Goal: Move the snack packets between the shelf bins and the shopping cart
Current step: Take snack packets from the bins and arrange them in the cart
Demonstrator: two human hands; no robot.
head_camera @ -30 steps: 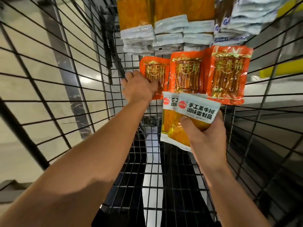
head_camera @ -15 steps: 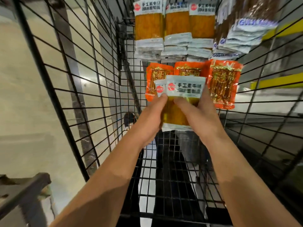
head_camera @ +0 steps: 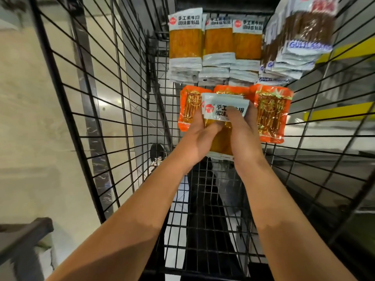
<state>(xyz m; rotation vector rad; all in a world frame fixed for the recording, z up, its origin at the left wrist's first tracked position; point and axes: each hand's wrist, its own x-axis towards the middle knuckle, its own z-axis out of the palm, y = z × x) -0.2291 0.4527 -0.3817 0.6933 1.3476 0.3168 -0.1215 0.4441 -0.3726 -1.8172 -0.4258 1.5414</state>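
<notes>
Here, at the centre of the frame, the left hand and right hand both grip a white-topped yellow snack packet inside the black wire shopping cart. Behind it lie three orange packets; above them, stacked white-and-yellow packets, and brown packets at upper right.

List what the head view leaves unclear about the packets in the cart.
- Held yellow packets: count unclear, left hand and right hand cover them.
- Middle orange packet: mostly hidden behind the held ones.
- Brown packets: blurred, cut by the top edge.
</notes>
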